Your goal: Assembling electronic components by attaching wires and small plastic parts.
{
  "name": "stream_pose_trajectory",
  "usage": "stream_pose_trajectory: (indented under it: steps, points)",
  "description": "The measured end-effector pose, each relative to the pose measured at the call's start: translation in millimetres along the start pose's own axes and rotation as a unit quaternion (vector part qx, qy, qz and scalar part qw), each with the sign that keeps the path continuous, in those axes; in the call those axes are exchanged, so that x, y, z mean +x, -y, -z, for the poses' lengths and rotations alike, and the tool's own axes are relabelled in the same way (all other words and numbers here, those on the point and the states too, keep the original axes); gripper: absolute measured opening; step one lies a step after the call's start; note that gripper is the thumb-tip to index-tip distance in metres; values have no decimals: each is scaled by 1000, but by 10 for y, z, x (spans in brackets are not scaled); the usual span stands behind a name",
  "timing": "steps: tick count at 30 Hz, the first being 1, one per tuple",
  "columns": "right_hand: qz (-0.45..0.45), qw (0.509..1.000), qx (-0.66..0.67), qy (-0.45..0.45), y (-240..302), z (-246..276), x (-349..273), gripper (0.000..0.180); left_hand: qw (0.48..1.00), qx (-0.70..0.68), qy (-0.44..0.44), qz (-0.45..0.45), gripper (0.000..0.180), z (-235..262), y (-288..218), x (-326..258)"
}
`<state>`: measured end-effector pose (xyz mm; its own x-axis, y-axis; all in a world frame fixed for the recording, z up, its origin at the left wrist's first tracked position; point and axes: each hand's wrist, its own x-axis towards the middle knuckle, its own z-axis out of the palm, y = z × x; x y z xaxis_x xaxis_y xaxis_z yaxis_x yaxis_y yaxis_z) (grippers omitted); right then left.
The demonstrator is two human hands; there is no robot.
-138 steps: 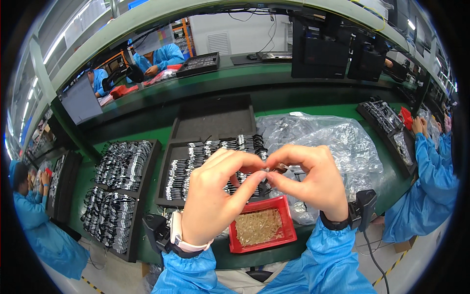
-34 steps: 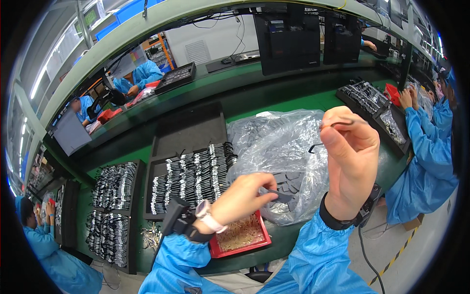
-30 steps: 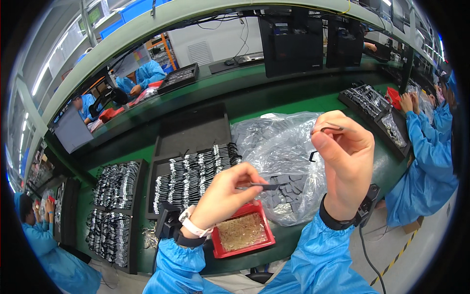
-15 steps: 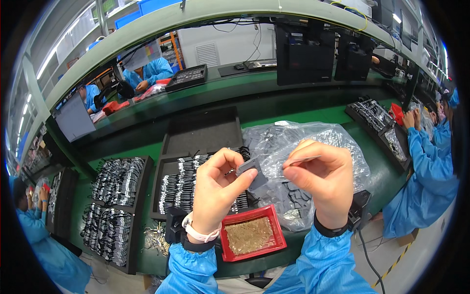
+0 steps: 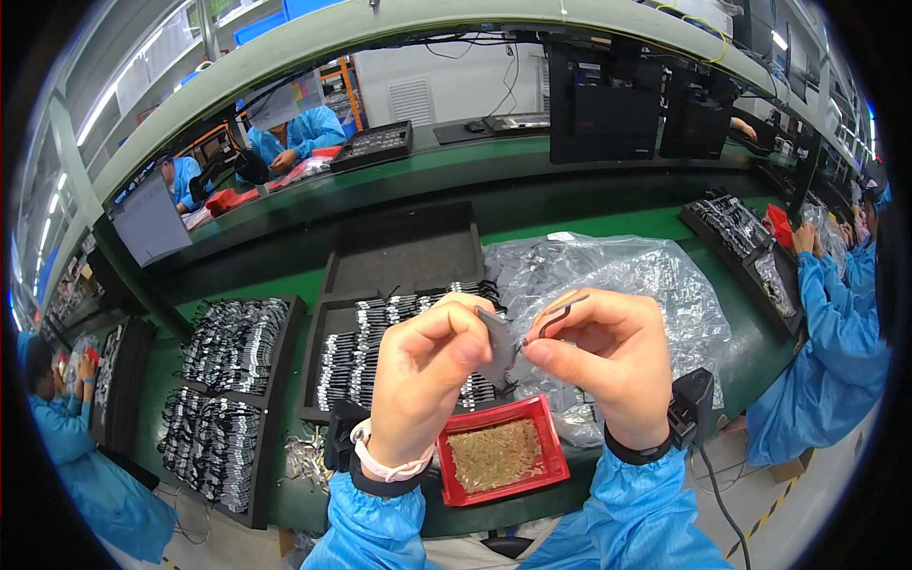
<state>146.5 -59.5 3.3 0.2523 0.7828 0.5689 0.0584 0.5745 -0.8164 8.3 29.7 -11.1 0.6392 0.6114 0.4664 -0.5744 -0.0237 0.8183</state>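
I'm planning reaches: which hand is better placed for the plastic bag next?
Probably the right hand: it's nearer the plastic bag; the left hand fronts the black tray. The left pinches a grey piece, the right a dark strip.

Tabletop (image 5: 636, 220): green | left: black tray (image 5: 286, 356) of packed metallic parts; loose metallic pile (image 5: 306, 461) just beside it | centre: black tray (image 5: 313, 361), parts in its near section | near edge: red bin (image 5: 552, 429) of small tan bits | right of centre: crumpled clear plastic bag (image 5: 655, 285) | far right: another filled black tray (image 5: 729, 268)
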Motion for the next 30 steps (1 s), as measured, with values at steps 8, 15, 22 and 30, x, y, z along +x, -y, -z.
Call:
stream_pose_trajectory:
  steps: [8,15,22,30]
  points:
    - [-88,989,122,1,60,-11,-23,8,999,-24,-24,2,16,-61,-87,-77]
    - [-85,992,90,37,72,-29,-62,8,998,-54,-35,-29,22,-115,-106,-132]
    - [-45,996,42,59,89,-32,-47,8,998,-22,-33,-41,23,-151,-92,-154]
    - [-30,998,25,56,62,-25,-53,9,995,26,-73,-66,27,-215,-79,-144]
